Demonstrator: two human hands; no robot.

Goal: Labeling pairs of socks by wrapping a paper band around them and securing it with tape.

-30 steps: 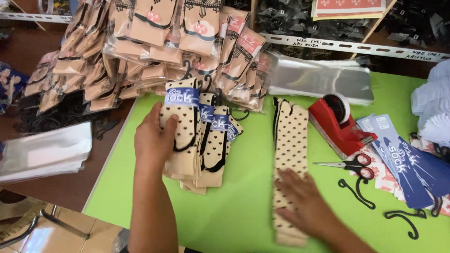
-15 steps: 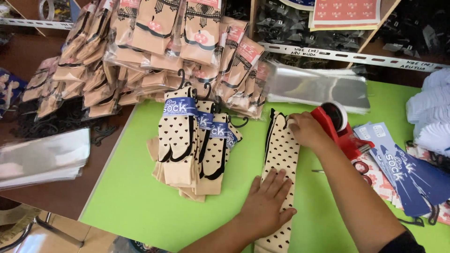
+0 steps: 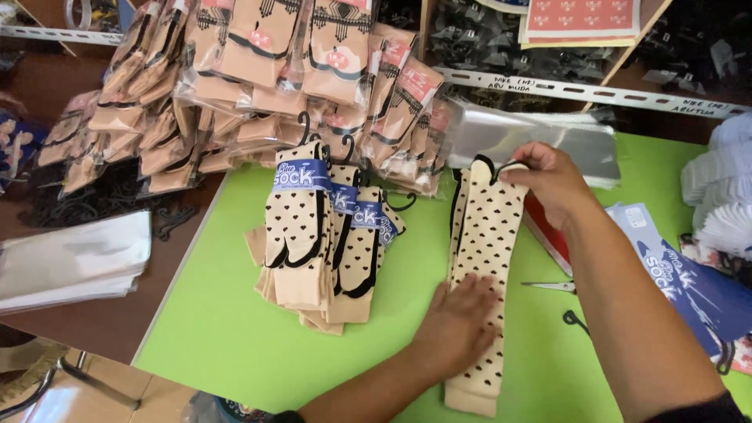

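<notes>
A beige sock with black heart dots (image 3: 484, 235) lies lengthwise on the green table (image 3: 235, 313). My left hand (image 3: 458, 321) presses flat on its lower half. My right hand (image 3: 548, 182) pinches the sock's black-trimmed top end. To the left sits a fanned pile of the same socks with blue paper bands and black hooks (image 3: 325, 235).
Bagged beige socks (image 3: 258, 86) are heaped at the table's back left. Clear plastic bags (image 3: 533, 137) lie behind the sock, more of them (image 3: 74, 258) on the brown surface at left. Blue paper labels (image 3: 689, 282), scissors (image 3: 552, 287) and white stacks (image 3: 724, 188) sit at right.
My left hand left the banded pile and came down flat on the dotted sock. My right hand slid from the sock's lower end up to its top edge.
</notes>
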